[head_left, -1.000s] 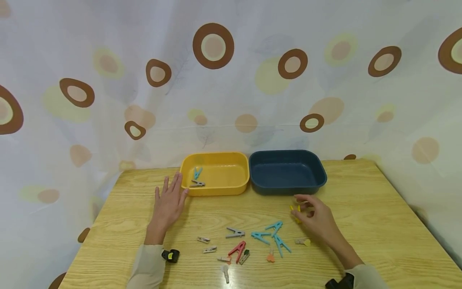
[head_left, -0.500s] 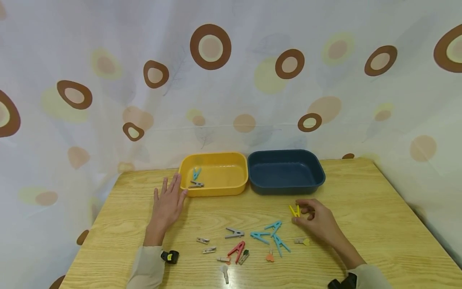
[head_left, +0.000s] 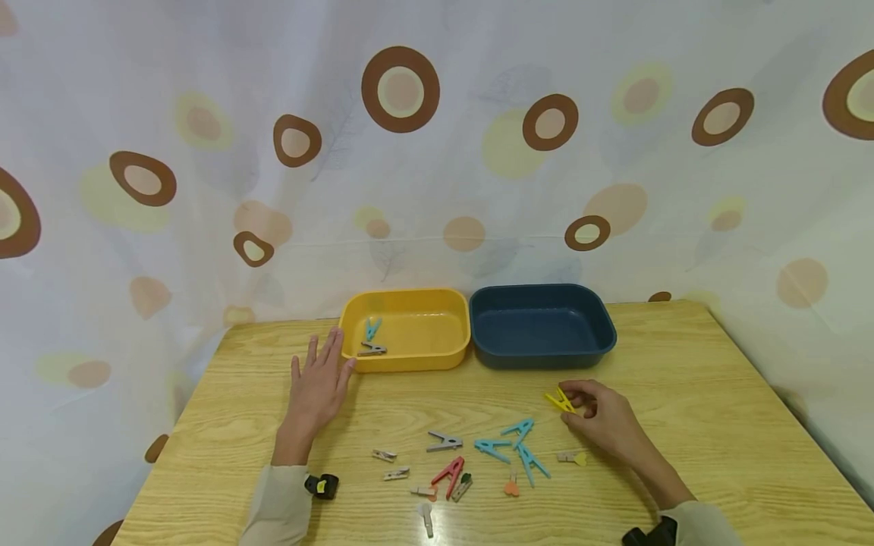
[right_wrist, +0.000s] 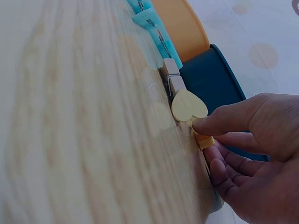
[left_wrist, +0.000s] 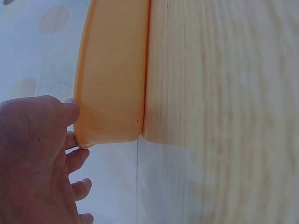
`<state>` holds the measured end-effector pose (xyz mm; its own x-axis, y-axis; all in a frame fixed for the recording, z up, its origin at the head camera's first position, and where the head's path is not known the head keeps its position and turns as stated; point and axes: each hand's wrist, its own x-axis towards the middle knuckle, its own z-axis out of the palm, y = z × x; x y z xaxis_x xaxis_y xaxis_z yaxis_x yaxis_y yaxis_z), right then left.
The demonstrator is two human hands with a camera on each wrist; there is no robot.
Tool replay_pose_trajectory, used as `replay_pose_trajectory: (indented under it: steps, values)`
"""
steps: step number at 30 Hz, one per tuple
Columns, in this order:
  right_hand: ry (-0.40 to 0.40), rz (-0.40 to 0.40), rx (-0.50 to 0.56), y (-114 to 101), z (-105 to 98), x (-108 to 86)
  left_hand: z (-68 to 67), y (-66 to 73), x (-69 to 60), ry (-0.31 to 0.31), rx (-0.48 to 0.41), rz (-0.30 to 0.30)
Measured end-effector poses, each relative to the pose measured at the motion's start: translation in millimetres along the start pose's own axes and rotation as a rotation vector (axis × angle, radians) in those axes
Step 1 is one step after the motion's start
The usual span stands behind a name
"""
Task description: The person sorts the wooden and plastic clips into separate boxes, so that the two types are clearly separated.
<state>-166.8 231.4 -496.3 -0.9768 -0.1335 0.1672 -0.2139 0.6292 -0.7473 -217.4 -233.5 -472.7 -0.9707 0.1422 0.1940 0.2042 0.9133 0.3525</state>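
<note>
In the head view my right hand (head_left: 604, 417) pinches a yellow clothespin (head_left: 561, 401) by one end, just in front of the dark blue tray. The right wrist view shows the thumb and fingers at the clothespin's end (right_wrist: 204, 141), mostly hidden behind a wooden clothespin with a yellow heart (right_wrist: 189, 106). My left hand (head_left: 317, 390) lies with fingers spread and straight, touching the left end of the yellow tray (head_left: 410, 362). Up close in the left wrist view, the thumb and fingertips meet the tray's rim (left_wrist: 80, 112). A blue clothespin (head_left: 372, 328) and a grey clothespin (head_left: 372, 349) lie inside that tray.
The dark blue tray (head_left: 542, 359) stands against the yellow one's right side. Several blue clothespins (head_left: 493, 447), a grey clothespin (head_left: 445, 440), a red clothespin (head_left: 448, 477) and several small wooden clothespins (head_left: 396, 473) lie on the table. A patterned cloth (head_left: 437, 189) hangs behind.
My right hand has drawn back slightly toward me from the blue tray, still pinching the yellow clothespin, which has turned in the fingers. My left hand has stayed in place.
</note>
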Motion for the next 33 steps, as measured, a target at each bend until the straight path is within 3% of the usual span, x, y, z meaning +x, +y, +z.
replay_pose_trajectory:
  steps: [14,25,33]
  values:
    - [0.013,-0.041,-0.077,2.4,0.0,0.0,0.4,0.0,0.5,-0.009,0.010,-0.004]
    - [-0.014,-0.029,-0.051,-4.4,-1.7,0.9,0.5,-1.2,0.0,-0.008,-0.002,0.004]
    - [0.020,-0.045,-0.037,-9.8,0.1,0.2,0.0,-0.2,-0.2,0.000,0.004,0.011]
